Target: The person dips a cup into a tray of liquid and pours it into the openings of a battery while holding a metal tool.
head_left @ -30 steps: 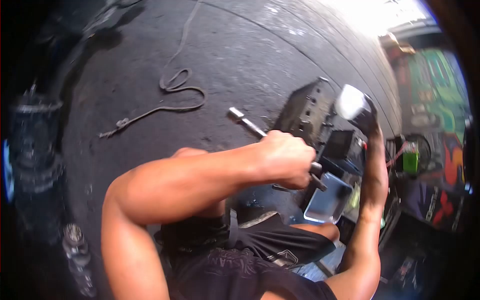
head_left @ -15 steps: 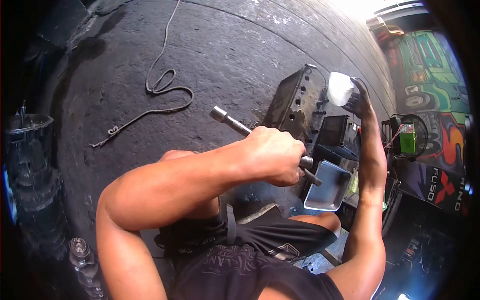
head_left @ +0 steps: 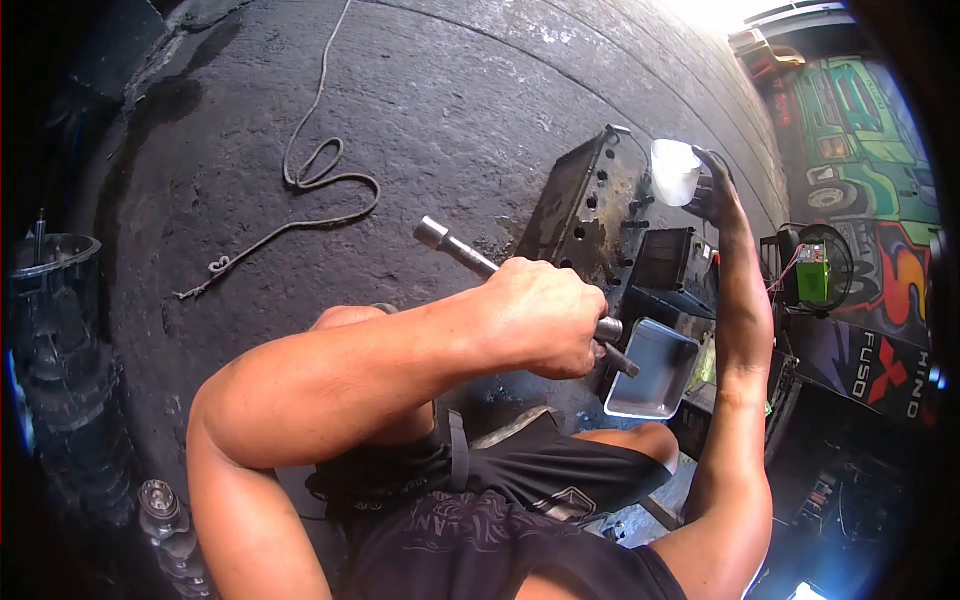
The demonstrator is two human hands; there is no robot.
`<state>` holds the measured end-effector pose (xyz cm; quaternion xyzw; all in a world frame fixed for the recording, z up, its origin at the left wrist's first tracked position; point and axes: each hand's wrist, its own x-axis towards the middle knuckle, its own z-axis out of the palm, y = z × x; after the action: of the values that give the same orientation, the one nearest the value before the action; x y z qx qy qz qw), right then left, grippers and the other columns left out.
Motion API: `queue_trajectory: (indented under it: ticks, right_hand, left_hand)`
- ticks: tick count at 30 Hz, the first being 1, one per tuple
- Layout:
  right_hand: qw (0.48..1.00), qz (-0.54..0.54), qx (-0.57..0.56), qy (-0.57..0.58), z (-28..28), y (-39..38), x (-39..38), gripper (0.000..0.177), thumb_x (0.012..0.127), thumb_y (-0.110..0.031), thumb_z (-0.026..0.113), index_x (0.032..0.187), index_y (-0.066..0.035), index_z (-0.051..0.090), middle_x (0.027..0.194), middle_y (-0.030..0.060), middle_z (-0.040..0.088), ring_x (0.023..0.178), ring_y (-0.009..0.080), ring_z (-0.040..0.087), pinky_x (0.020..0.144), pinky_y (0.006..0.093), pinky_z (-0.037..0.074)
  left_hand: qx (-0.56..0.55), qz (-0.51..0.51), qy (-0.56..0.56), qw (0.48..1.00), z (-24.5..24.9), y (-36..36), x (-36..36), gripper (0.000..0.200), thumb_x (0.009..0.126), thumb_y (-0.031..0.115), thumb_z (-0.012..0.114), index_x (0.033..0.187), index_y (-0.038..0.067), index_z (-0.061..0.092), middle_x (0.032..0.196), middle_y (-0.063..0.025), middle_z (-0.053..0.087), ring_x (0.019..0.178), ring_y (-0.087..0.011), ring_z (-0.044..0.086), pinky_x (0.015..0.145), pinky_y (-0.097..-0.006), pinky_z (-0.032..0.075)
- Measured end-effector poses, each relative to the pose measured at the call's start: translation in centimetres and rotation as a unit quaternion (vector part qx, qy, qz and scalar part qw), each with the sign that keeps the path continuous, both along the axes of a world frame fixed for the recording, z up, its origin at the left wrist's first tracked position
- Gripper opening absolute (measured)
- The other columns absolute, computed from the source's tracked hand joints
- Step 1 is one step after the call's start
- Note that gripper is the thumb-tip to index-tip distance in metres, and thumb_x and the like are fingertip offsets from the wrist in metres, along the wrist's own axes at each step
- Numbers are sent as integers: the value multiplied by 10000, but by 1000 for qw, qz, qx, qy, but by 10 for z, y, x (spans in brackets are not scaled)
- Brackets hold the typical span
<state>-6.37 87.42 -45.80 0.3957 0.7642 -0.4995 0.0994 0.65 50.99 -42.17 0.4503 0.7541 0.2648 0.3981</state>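
My left hand [head_left: 548, 318] is closed around a socket wrench [head_left: 455, 245]. Its socket end points up and left, and a round metal end and a thinner bar stick out past my fist on the other side. My grip hides the middle of these. Farther off, my right hand [head_left: 716, 195], dark with grime, holds a white cup [head_left: 675, 172] whose contents I cannot see. The cup is above the far end of a long dark metal engine part [head_left: 585, 200] with a row of holes, lying on the ground.
A black box [head_left: 662, 262] and a grey tray [head_left: 652, 370] are near my right forearm. A green device [head_left: 813, 272] with wires stands farther right. Rope [head_left: 335, 185] lies on the dark ground. At left are a clear container [head_left: 60, 255] and a shaft-like metal part [head_left: 162, 505].
The view has shifted slightly. Both hands keep their grips, and the cup appears a little more upright than before.
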Motion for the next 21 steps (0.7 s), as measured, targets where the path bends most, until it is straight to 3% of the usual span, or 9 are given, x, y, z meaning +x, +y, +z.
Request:
queue_trajectory:
  ticks: [21]
  right_hand:
    - [996,11,79,-26,-15,12,-18,927,624,-636,730,1183,80,545,1069,193,625,933,275,627,805,377,508]
  left_hand:
    - [9,-6,-6,1000,1,-1,-2,378,828,333,603,1062,39,642,884,-222,670,871,-387,647,778,-462,510]
